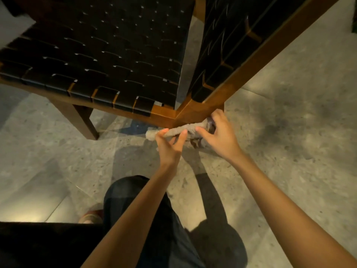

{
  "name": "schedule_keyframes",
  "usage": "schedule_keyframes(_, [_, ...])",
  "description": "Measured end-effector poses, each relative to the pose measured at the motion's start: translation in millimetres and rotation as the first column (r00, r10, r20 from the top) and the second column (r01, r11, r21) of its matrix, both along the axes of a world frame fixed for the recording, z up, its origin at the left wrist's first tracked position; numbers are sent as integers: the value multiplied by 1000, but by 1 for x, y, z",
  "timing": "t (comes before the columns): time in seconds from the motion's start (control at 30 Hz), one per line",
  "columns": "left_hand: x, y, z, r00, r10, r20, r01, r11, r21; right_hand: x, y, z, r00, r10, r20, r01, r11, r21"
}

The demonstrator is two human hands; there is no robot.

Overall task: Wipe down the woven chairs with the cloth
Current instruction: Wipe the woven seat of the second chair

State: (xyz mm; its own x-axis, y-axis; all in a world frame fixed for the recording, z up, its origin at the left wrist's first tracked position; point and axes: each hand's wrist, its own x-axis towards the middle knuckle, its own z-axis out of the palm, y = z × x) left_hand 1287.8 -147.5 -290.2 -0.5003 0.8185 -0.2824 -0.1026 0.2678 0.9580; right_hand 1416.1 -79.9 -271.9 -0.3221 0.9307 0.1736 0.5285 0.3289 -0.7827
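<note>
The rolled cloth (179, 131), likely soft, light and limp, hangs just at 6 o'clock of the woven chair's (96, 55) wooden corner, its 9 o'clock end pinched by the left hand (170, 146) and its 3 o'clock end clutched in the curled right hand (218, 134).

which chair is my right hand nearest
The right-hand chair, whose wooden rail slants to the top right; the right hand, gripping the cloth, sits by its near corner.

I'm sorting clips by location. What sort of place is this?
Probably a restaurant or café dining area, though a home is possible: a wood-framed woven chair stands beside a matching second chair on a speckled stone floor, under dim warm light.
</note>
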Motion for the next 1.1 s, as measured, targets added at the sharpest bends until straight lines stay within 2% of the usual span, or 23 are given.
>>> schedule_keyframes(0.13, [10,11,-11,931,194,310,-197,980,-23,-6,1,-15,997,64,-51,-58,993,105])
schedule_keyframes(0.17, [13,13,-15,935,186,301,-193,981,-5,-7,1,-20,996,78,-46,-74,993,91])
schedule_keyframes(0.23, [20,14,-25,977,121,174,-132,990,55,-7,1,-31,994,105,15,-106,990,89])
schedule_keyframes(0.3, [29,15,-34,983,93,155,-106,991,79,-4,0,-43,992,91,83,-101,987,124])
schedule_keyframes(0.4, [42,20,-50,985,32,170,-33,999,4,10,-1,-66,992,60,111,-67,995,67])
schedule_keyframes(0.53, [61,27,-73,988,-127,84,139,979,-152,41,-1,-99,986,21,164,-3,994,-110])
schedule_keyframes(0.67, [74,32,-99,956,-270,116,288,939,-189,58,-3,-123,983,17,183,3,994,-108])
schedule_keyframes(0.8, [88,41,-122,923,-335,189,374,896,-238,79,-6,-147,971,-44,233,104,963,-250])
schedule_keyframes(0.9, [102,50,-138,910,-381,167,415,847,-332,93,1,-159,959,-18,282,117,933,-340])
schedule_keyframes(1.0, [108,55,-142,900,-368,234,431,834,-345,99,6,-164,957,-39,288,168,884,-437])
schedule_keyframes(1.1, [102,52,-138,910,-312,273,395,854,-338,95,1,-156,956,-74,284,185,904,-386])
